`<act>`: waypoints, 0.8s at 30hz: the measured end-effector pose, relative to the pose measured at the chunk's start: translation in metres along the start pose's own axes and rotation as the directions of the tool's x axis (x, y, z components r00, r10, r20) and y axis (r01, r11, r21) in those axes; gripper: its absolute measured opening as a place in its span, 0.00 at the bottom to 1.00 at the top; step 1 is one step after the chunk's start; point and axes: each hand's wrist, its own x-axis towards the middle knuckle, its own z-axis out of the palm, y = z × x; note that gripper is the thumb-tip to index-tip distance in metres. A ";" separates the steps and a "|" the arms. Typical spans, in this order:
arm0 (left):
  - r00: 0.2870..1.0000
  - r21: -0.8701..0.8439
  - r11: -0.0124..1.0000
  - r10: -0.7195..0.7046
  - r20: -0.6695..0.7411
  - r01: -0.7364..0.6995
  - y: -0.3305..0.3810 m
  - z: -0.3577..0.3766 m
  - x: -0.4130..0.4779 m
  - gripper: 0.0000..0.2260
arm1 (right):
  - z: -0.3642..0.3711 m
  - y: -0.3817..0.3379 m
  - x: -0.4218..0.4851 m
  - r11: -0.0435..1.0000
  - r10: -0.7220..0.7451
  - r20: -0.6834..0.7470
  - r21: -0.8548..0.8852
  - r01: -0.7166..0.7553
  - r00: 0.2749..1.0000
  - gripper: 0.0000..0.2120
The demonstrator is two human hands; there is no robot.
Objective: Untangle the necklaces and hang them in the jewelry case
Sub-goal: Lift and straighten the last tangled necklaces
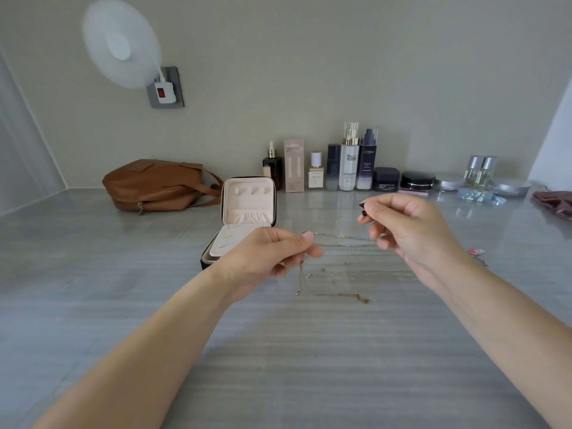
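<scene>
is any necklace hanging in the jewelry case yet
No, the hooks in the jewelry case are bare; the left hand and right hand pinch a silver chain.

grey table (278, 366), jewelry case (247, 199), necklaces (343, 295), bag (154, 184), bottles (349, 168)

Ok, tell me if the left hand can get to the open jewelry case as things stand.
Probably yes: the jewelry case stands open just behind the left hand with nothing between, though its fingers pinch the chains stretched to the right hand.
</scene>
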 end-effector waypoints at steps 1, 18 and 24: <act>1.000 -0.012 1.000 0.009 0.006 -0.009 0.000 -0.001 0.000 0.11 | 0.000 -0.003 0.001 1.000 -0.003 0.006 -0.016 0.003 1.000 0.05; 0.987 -0.303 0.945 0.084 -0.140 -0.123 0.000 -0.011 0.005 0.11 | 0.009 -0.032 0.008 0.984 -0.152 -0.038 -0.102 0.147 0.988 0.10; 0.986 -0.326 0.933 0.124 -0.109 -0.154 0.001 -0.010 0.005 0.12 | 0.018 -0.035 0.008 0.995 -0.070 -0.085 0.066 0.076 0.994 0.10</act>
